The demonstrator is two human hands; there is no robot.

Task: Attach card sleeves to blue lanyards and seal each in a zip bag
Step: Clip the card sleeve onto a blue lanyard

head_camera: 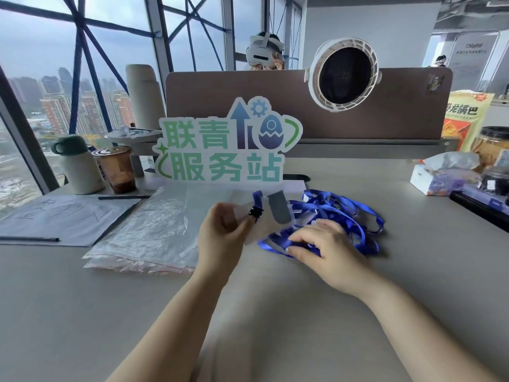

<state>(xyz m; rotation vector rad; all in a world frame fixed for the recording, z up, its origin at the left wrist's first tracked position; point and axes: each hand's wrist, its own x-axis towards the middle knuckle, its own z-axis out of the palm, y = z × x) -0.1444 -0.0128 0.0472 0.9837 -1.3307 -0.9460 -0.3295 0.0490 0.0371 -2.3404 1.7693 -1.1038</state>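
My left hand [220, 232] pinches a clear card sleeve [261, 227] at its top, where a black clip [256, 212] and a short end of blue strap sit. A grey tab [279, 206] shows through the sleeve. My right hand [322, 246] lies on a tangled heap of blue lanyards [347, 213], its fingers curled over one blue strap [275, 239] at the heap's near left side. A stack of clear zip bags [148, 230] with red seal strips lies flat on the desk to the left of my left hand.
A cut-out sign [220, 150] with green characters stands just behind the work spot. At the left are a paper sheet [63, 219], two black pens, an iced drink cup [117, 169] and a flask [80, 166]. A tissue box [438, 175] and snack jars stand at the right. A brown partition [303, 106] carries a round fan [343, 74].
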